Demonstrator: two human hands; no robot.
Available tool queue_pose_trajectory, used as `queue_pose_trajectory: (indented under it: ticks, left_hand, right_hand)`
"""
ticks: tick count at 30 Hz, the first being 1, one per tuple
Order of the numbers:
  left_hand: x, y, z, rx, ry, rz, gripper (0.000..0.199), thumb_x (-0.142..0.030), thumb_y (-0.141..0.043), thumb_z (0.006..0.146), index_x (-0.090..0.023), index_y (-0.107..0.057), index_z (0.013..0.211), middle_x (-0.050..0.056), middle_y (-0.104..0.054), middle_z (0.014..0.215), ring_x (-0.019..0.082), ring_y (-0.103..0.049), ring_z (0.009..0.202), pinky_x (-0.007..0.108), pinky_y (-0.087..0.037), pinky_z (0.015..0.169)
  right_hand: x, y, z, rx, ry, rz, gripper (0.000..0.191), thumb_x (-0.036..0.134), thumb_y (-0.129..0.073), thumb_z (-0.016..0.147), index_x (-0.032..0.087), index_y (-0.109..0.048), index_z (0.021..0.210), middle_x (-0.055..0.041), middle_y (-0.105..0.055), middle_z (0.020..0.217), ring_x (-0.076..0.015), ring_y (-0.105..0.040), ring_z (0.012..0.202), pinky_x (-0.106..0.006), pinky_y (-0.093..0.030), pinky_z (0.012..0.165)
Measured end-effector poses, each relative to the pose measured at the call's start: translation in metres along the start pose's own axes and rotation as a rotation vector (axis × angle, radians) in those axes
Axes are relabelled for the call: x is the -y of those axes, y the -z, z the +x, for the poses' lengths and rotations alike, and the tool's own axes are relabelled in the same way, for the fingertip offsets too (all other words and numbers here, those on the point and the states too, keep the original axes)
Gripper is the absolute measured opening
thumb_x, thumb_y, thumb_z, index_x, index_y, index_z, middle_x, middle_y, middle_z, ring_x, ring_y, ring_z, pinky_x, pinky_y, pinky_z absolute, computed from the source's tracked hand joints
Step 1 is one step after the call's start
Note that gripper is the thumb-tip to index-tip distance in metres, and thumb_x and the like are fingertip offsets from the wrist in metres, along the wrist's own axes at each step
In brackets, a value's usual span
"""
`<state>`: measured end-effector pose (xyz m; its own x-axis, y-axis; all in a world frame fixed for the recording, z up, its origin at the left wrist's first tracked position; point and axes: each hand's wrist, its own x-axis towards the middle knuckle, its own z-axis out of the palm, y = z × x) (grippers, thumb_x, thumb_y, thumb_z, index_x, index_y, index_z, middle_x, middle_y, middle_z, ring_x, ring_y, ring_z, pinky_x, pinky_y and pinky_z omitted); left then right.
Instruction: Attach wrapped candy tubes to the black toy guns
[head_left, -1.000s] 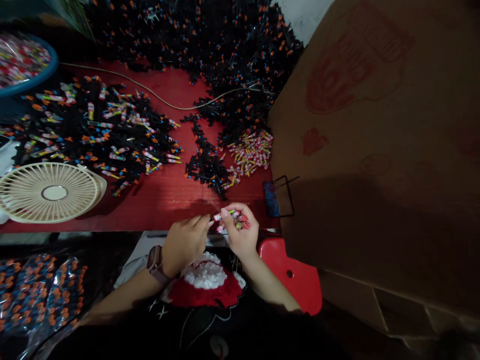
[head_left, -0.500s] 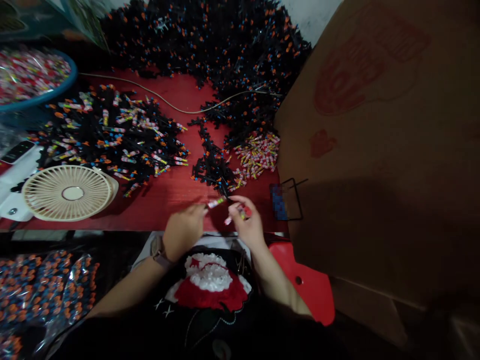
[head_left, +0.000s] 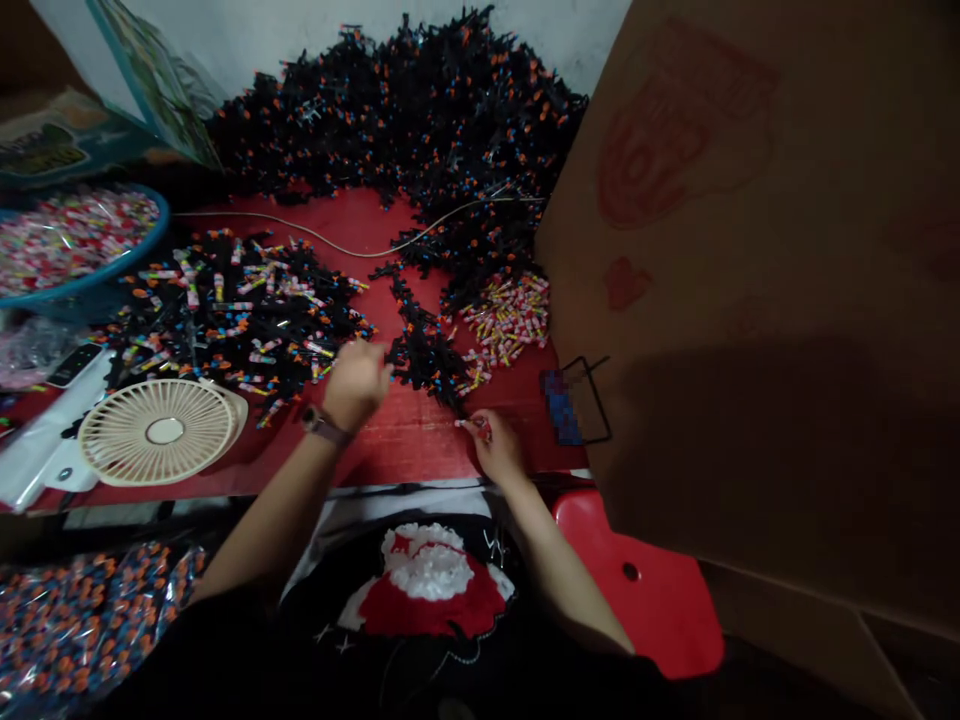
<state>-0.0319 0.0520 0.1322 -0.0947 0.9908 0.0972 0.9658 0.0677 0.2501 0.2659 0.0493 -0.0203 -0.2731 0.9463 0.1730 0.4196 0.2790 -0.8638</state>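
Observation:
My left hand (head_left: 358,385) hovers at the right edge of a pile of black plastic toy pieces fitted with small candy tubes (head_left: 259,310). Its fingers are blurred and turned away, so what they hold, if anything, is hidden. Low over the red tabletop (head_left: 409,440), my right hand (head_left: 496,448) is closed around small pink-and-white candy tubes (head_left: 482,428). Just beyond its fingertips lies a small heap of black toy pieces (head_left: 427,355) with orange and blue tips. Beside that heap is a pile of loose candy tubes (head_left: 514,315).
A big heap of black pieces (head_left: 405,110) lies against the wall, a cord (head_left: 330,243) before it. At left stand a blue basin (head_left: 97,280) of tubes and a cream fan (head_left: 161,430). A large cardboard box (head_left: 712,400) walls the right side, above a red stool (head_left: 637,580).
My left hand has moved left and away from me, leaving my right hand; the tube-fitted black piece no longer shows in it. My right hand keeps its tubes. The view has tilted up slightly.

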Motion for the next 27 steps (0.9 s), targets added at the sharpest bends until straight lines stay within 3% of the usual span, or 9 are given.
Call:
queue_pose_trajectory:
  ticks: [3,5,7,11,13,15,18,22,27]
  left_hand:
    - [-0.023,-0.063,-0.002,0.09,-0.025,-0.022,0.061,-0.008,-0.061,0.09,-0.017,-0.068,0.15,0.02,-0.063,0.151,0.037,-0.061,0.131,0.051,-0.052,0.112]
    - [-0.026,-0.086,-0.005,0.066,-0.001,-0.061,0.058,-0.006,-0.06,0.091,-0.018,-0.07,0.148,0.02,-0.064,0.153,0.039,-0.06,0.132,0.056,-0.051,0.11]
    - [-0.024,-0.094,-0.009,0.037,0.003,-0.117,0.044,-0.01,-0.057,0.1,-0.017,-0.073,0.14,0.019,-0.073,0.142,0.038,-0.061,0.129,0.058,-0.049,0.11]
    - [-0.018,-0.091,-0.026,-0.057,0.048,-0.247,0.032,-0.019,-0.053,0.107,-0.016,-0.075,0.13,0.018,-0.079,0.126,0.033,-0.068,0.119,0.052,-0.052,0.109]
    - [-0.021,-0.089,-0.038,-0.178,0.171,-0.549,0.026,-0.026,-0.06,0.104,-0.017,-0.076,0.123,0.016,-0.081,0.116,0.03,-0.073,0.109,0.046,-0.056,0.103]
    - [-0.028,-0.087,-0.051,-0.26,0.352,-0.995,0.025,-0.037,-0.075,0.095,-0.018,-0.076,0.111,0.011,-0.081,0.105,0.027,-0.076,0.099,0.04,-0.06,0.095]
    - [-0.046,-0.08,-0.073,-0.203,0.526,-1.436,0.04,-0.047,-0.095,0.073,-0.019,-0.077,0.097,0.009,-0.083,0.099,0.026,-0.079,0.096,0.038,-0.062,0.092]
    - [-0.068,-0.064,-0.093,-0.145,0.61,-1.567,0.044,-0.046,-0.102,0.064,-0.018,-0.08,0.091,0.008,-0.084,0.096,0.025,-0.08,0.095,0.037,-0.064,0.088]
    - [-0.082,-0.041,-0.095,-0.376,0.812,-1.68,0.05,-0.041,-0.107,0.053,-0.016,-0.077,0.083,0.003,-0.079,0.079,0.02,-0.078,0.072,0.034,-0.067,0.074]
  right_hand:
    - [0.003,0.004,0.003,0.028,0.062,0.034,0.032,0.052,-0.059,0.107,0.024,-0.075,0.108,-0.0112,-0.081,0.104,-0.0263,-0.075,0.093,-0.039,-0.059,0.085]
    - [0.006,0.006,0.004,0.039,0.076,0.047,0.034,0.054,-0.06,0.107,0.024,-0.076,0.104,-0.01,-0.08,0.1,-0.0253,-0.074,0.089,-0.038,-0.059,0.083]
    - [0.007,0.006,0.005,0.027,0.06,0.054,0.037,0.059,-0.065,0.104,0.024,-0.076,0.098,-0.0093,-0.079,0.095,-0.0257,-0.073,0.088,-0.038,-0.058,0.083]
    - [0.013,0.003,0.005,-0.02,-0.055,0.114,0.042,0.066,-0.074,0.094,0.024,-0.074,0.092,-0.0085,-0.079,0.09,-0.0263,-0.073,0.084,-0.038,-0.058,0.081]
    - [0.023,0.002,0.003,-0.071,-0.139,0.19,0.042,0.065,-0.074,0.093,0.024,-0.073,0.093,-0.0076,-0.079,0.089,-0.0251,-0.072,0.081,-0.037,-0.057,0.077]
    - [0.038,0.0,-0.001,-0.101,-0.19,0.263,0.038,0.062,-0.073,0.094,0.023,-0.073,0.095,-0.006,-0.079,0.087,-0.0231,-0.071,0.078,-0.034,-0.057,0.074]
    - [0.067,-0.005,-0.007,-0.066,-0.17,0.345,0.032,0.055,-0.073,0.095,0.023,-0.073,0.095,-0.0044,-0.078,0.086,-0.0207,-0.069,0.075,-0.032,-0.056,0.072]
    - [0.096,-0.011,-0.01,-0.035,-0.137,0.429,0.027,0.05,-0.074,0.096,0.023,-0.072,0.095,-0.0036,-0.078,0.085,-0.0193,-0.069,0.073,-0.03,-0.056,0.071]
    - [0.114,-0.005,-0.011,-0.006,-0.123,0.48,0.029,0.05,-0.08,0.093,0.023,-0.071,0.094,-0.0031,-0.077,0.083,-0.0181,-0.068,0.07,-0.03,-0.056,0.068]
